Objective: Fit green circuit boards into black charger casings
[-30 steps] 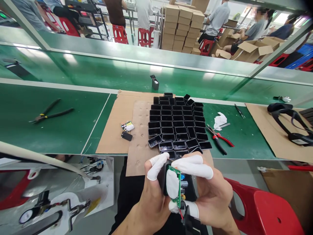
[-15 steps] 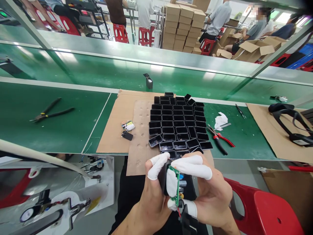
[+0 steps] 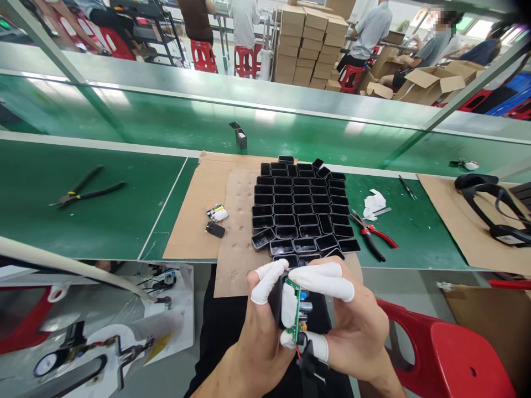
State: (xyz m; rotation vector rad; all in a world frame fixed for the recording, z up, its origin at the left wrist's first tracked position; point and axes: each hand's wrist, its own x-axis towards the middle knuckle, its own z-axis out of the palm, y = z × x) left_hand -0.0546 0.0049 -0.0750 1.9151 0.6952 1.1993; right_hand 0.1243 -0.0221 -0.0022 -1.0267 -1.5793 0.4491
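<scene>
Below the bench edge, my left hand point(image 3: 257, 331) and my right hand point(image 3: 352, 326) meet around a small black housing point(image 3: 276, 301) and a green circuit board point(image 3: 296, 309). White finger cots cover my fingertips. My left thumb presses on the board's face while my right forefinger lies across its top. A red wire and a black plug point(image 3: 311, 367) hang under the board. Just beyond my hands, several empty black housings point(image 3: 301, 210) stand packed together on a cardboard sheet point(image 3: 207, 204).
Red-handled cutters point(image 3: 373, 235) and a white scrap point(image 3: 373, 203) lie right of the housings. Black pliers point(image 3: 83, 190) rest far left. A lone black housing point(image 3: 240, 135) sits on the conveyor belt. A red stool point(image 3: 448, 359) is at my right. Other people work behind.
The board has turned more edge-on between my fingers and my hands have risen slightly. The lone housing on the belt has travelled left.
</scene>
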